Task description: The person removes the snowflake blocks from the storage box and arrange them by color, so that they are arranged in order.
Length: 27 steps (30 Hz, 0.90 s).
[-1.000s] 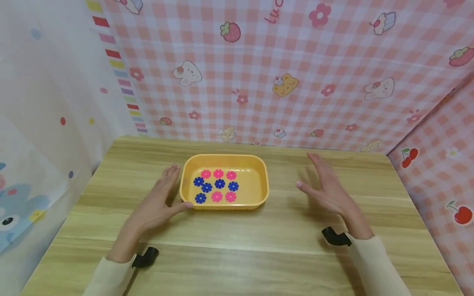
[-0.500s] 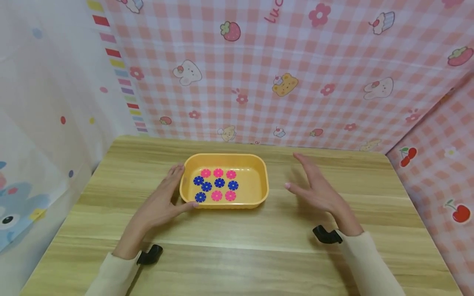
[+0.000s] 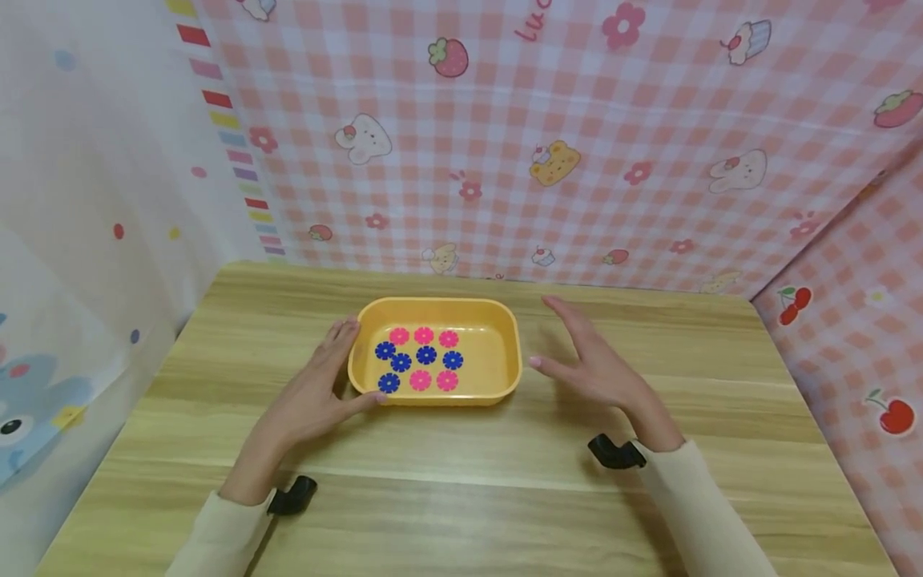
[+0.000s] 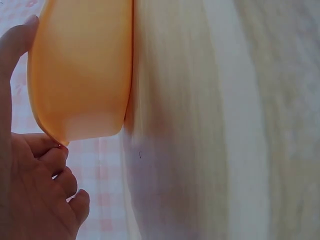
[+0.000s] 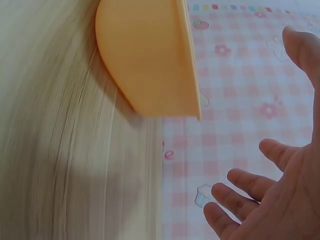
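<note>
A yellow plastic tray point(image 3: 497, 401) with rounded corners sits on the wooden table. Several pink flower-shaped discs point(image 3: 421, 380) and blue ones point(image 3: 426, 355) lie flat in it, mostly toward the left. My left hand point(image 3: 310, 401) holds the tray's left end, thumb at the front rim and fingers at the left side. In the left wrist view the thumb and index fingertip meet the tray's rim. Just right of the tray, my right hand point(image 3: 594, 365) is held apart from it, fingers spread and holding nothing; the right wrist view shows a gap between fingers and tray.
The wooden table point(image 3: 461, 497) stretches in front of the tray and to both sides. A pink checked cloth point(image 3: 497, 112) hangs behind it, with more hangings at left and right. Black wrist mounts point(image 3: 293, 495) show at both sleeves.
My right hand has moved left, close to the tray's right end. My left hand has shifted slightly right onto the tray's left end and then stayed there. Tray and discs have kept their places.
</note>
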Available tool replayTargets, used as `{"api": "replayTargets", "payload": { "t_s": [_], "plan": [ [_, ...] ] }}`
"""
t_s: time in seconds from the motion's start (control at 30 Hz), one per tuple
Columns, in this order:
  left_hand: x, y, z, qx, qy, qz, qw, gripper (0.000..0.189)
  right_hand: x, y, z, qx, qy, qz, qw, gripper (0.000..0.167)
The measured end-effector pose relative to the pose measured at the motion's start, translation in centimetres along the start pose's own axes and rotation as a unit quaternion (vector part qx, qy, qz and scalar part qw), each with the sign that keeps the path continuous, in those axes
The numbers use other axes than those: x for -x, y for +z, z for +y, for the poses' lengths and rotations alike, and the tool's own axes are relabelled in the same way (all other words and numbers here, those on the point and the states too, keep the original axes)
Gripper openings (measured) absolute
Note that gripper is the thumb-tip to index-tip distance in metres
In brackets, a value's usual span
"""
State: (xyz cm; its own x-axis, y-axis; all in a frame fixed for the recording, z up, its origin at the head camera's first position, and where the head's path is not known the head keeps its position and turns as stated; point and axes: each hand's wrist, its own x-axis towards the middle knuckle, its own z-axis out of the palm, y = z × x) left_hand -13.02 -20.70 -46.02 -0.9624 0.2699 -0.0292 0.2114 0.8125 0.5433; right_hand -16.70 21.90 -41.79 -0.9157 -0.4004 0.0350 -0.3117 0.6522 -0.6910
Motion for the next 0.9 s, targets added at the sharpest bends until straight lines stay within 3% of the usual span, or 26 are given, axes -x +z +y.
{"api": "replayTargets", "payload": {
  "t_s": [0.33,0.5,0.9],
  "plan": [
    [0.1,0.2,-0.1,0.007,-0.008,-0.003,0.9999,0.119,-1.6,1.5,-2.5,-0.026,0.006,-0.032,0.9991,0.092],
    [-0.1,0.0,0.1,0.011,-0.006,-0.003,0.9999,0.118,-2.9,2.0,-3.6,-0.034,-0.018,-0.053,0.9979,0.093],
    [-0.1,-0.4,0.2,0.018,-0.008,-0.012,0.9997,0.12,-5.4,3.1,-4.7,-0.055,-0.032,-0.104,0.9925,0.094]
  ]
}}
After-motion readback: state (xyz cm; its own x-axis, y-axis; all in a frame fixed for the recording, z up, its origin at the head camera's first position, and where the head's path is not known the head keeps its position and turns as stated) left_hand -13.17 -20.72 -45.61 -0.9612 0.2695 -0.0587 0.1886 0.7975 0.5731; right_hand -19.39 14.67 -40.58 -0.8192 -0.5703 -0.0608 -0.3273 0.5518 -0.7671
